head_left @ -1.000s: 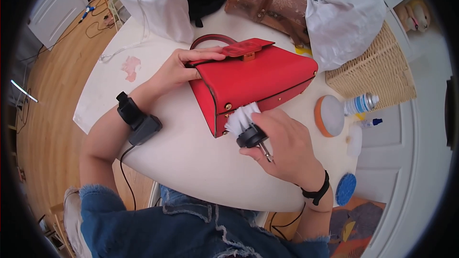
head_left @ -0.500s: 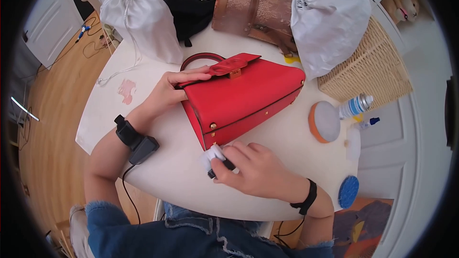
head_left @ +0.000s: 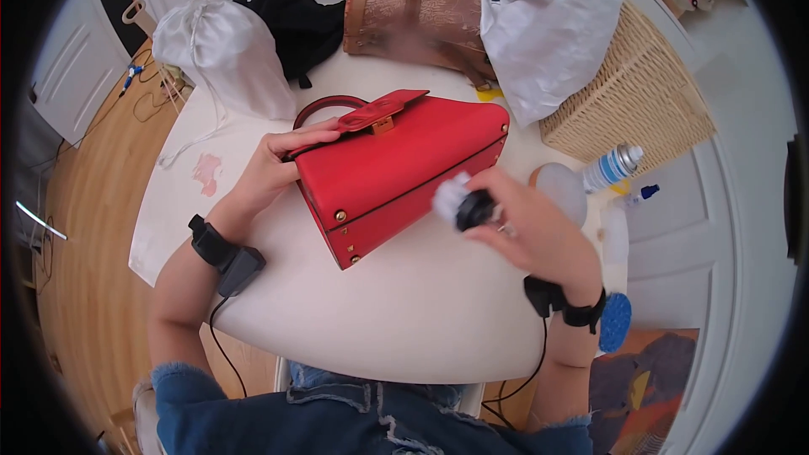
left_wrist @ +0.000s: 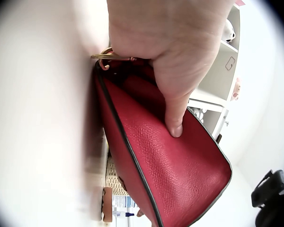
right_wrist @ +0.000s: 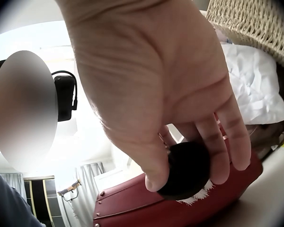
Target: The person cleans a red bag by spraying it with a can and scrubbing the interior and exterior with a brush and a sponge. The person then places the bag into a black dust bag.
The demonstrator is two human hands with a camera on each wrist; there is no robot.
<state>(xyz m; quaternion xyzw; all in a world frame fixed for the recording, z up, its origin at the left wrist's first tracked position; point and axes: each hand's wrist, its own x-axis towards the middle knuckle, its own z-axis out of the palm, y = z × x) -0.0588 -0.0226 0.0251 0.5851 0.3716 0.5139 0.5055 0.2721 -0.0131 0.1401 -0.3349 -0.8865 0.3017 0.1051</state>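
A red handbag [head_left: 396, 164] lies tilted on the white table, its gold-studded base facing the person's front right. My left hand [head_left: 268, 170] grips its flap end; in the left wrist view the thumb of the hand [left_wrist: 173, 47] presses the bag's side panel [left_wrist: 170, 161]. My right hand [head_left: 535, 223] holds a round brush by its black base [head_left: 475, 210], the white bristles [head_left: 450, 196] beside the bag's lower edge. In the right wrist view, thumb and fingers curl round the black base [right_wrist: 184, 170], with a few bristles [right_wrist: 199, 194] showing against the red leather.
White cloth bags [head_left: 221, 55], a black cloth [head_left: 295, 29] and a brown patterned bag [head_left: 413, 21] stand behind. At the right are a wicker basket [head_left: 636, 88], a spray can [head_left: 613, 168], a round pad [head_left: 560, 190] and a blue scrubber [head_left: 616, 322].
My right hand moved the brush from the bag's near corner rightward along the base. The left hand keeps its grip. The head view shifted, so the scene sits further left.
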